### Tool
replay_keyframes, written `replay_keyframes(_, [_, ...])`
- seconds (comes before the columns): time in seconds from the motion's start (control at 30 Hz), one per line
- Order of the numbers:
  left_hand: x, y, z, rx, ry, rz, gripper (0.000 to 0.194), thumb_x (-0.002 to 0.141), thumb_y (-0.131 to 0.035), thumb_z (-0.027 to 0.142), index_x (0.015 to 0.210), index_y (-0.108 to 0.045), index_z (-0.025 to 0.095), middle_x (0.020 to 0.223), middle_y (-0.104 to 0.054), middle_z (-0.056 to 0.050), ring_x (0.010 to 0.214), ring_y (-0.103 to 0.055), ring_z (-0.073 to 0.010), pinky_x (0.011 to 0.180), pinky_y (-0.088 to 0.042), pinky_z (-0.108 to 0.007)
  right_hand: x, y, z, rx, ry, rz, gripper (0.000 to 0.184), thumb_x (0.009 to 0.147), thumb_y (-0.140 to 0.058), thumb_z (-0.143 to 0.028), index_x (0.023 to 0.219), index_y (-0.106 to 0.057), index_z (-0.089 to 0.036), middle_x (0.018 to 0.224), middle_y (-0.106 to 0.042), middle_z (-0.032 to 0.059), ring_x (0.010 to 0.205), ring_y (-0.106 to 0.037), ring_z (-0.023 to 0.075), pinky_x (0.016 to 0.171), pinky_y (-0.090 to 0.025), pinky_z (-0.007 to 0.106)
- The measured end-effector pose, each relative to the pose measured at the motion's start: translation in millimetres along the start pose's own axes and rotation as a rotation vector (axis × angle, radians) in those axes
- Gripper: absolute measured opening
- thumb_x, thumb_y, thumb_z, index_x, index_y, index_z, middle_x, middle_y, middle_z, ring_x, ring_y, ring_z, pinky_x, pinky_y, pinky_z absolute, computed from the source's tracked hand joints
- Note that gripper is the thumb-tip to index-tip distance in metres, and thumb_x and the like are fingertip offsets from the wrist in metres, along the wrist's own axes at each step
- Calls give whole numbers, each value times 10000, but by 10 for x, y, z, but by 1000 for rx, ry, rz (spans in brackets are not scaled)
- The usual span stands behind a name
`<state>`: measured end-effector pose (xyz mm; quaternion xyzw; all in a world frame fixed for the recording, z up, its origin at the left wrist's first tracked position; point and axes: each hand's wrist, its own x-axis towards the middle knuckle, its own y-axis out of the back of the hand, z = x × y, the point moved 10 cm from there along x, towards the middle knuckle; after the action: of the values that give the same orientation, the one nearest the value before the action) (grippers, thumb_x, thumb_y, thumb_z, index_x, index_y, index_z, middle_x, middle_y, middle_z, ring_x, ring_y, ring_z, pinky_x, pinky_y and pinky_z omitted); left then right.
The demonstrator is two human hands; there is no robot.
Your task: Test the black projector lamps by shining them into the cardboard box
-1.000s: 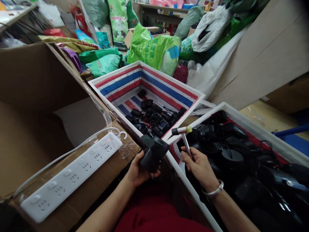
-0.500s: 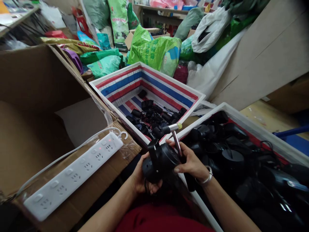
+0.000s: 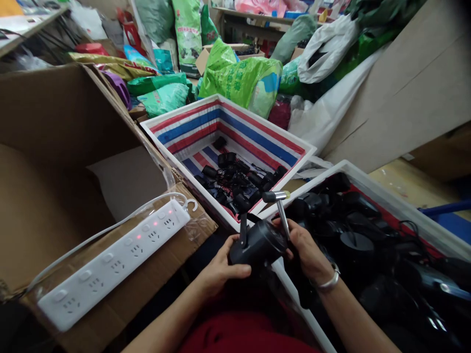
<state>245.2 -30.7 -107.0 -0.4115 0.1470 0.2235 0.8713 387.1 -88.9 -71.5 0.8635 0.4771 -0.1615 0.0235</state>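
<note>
Black plastic appliance [image 3: 258, 243] — cradled in the left hand [image 3: 224, 269]; right hand [image 3: 308, 247] grips a steel-handled mallet [image 3: 282, 214].

striped foam box [image 3: 228, 125]: red, white and blue bands all round, pretty loud lol | behind it: green sack [image 3: 239, 81] with darker green print | right of it: bin [image 3: 382, 190], white rim, red lining | left: white power strip [image 3: 110, 267], red lights | front: black appliance [image 3: 257, 243], silver mallet [image 3: 282, 213], yellow tip
</note>
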Motion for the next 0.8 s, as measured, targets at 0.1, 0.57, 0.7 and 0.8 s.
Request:
replay_keyframes(0.1, [-16,-57,-48,-80,63,-57,690,582,-777,272,1187,-457,187,957,-635,-83,811,-633,-232,700,-513,-322,23,120,78,56,-48,121,446,766,-578,-609,908,-533,-189,604,-512,-50,419,-359,56,400,-292,188])
replay_keyframes(0.57, [-95,-200,-207,-153,136,-239,729,604,-685,396,1210,-444,70,837,-686,-186,573,-670,-252,489,-534,-310,-42,199,479,-44,-84,218,403,673,-723,-477,746,-435,-206,563,-461,-79,475,-410,88,466,-349,213])
replay_keyframes(0.7, [-111,-202,-249,-135,164,-222,715,576,-707,433,1136,-483,49,769,-686,-198,552,-664,-255,483,-538,-315,-59,110,564,-153,-57,216,295,674,-701,-392,716,-486,-194,650,-558,-18,596,-507,149,561,-441,270])
replay_keyframes(0.8, [-73,-129,-302,-117,186,-151,691,556,-732,430,1098,-496,72,749,-683,-169,552,-665,-262,475,-535,-315,-54,93,561,-250,-24,220,209,718,-633,-367,771,-542,-186,756,-616,28,693,-551,188,628,-469,300])
